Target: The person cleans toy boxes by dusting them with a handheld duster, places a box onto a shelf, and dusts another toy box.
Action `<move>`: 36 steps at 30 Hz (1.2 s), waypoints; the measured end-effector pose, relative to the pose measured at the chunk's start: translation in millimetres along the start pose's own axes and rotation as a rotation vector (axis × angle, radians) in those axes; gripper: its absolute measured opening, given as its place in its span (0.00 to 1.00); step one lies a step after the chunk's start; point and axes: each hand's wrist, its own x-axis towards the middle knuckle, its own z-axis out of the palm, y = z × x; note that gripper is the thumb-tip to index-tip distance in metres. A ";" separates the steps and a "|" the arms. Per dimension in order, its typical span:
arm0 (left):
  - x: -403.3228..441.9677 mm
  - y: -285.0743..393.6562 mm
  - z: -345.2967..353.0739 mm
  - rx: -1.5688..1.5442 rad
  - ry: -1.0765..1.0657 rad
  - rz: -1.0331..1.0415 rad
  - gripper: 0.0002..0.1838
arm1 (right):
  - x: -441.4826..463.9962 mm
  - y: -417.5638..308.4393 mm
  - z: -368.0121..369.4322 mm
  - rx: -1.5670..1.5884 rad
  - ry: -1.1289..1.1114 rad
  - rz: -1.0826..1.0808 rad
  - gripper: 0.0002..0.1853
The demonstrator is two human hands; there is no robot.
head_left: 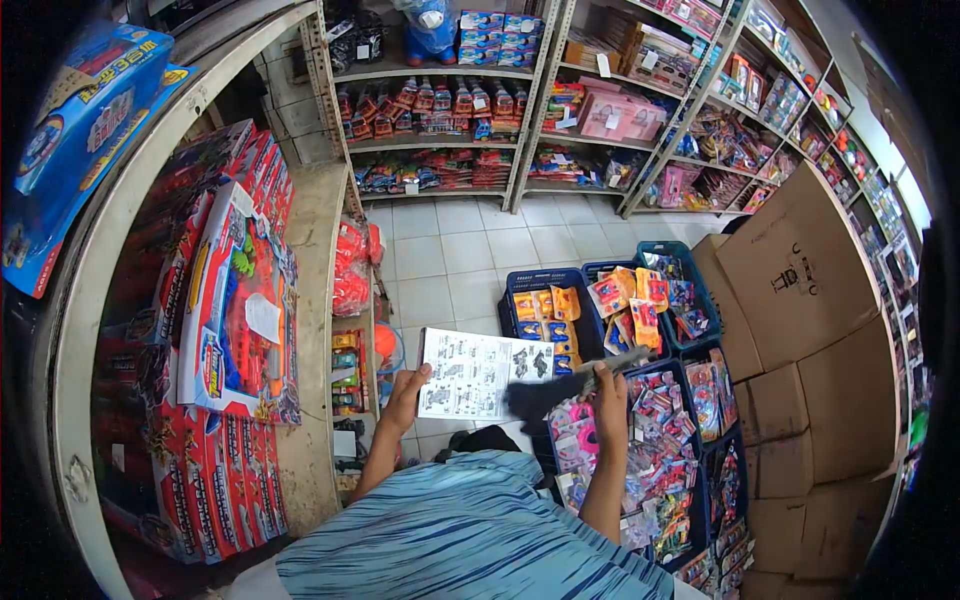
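Note:
My left hand grips the left edge of a flat white box printed with grey and black figures. The box is held up in front of my body, above the floor. In my right hand is a dark cloth, pinched near its upper right end. The cloth hangs to the left, partly in front of the box's lower right corner.
A shelf with stacked red toy boxes stands at the left. Blue crates with packaged toys sit on the tiled floor, beside large cardboard boxes. Metal shelves of toys line the back.

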 end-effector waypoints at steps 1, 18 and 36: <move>-1.6 3.5 1.4 -0.003 0.000 -0.009 0.29 | -0.9 -1.0 0.0 0.053 0.036 -0.005 0.15; -8.5 7.5 6.3 -0.003 -0.054 -0.043 0.29 | -13.1 16.9 -10.5 -0.021 0.116 0.008 0.14; -7.8 2.1 5.0 0.014 -0.044 0.020 0.29 | -34.6 1.8 44.0 -0.042 0.120 -0.026 0.14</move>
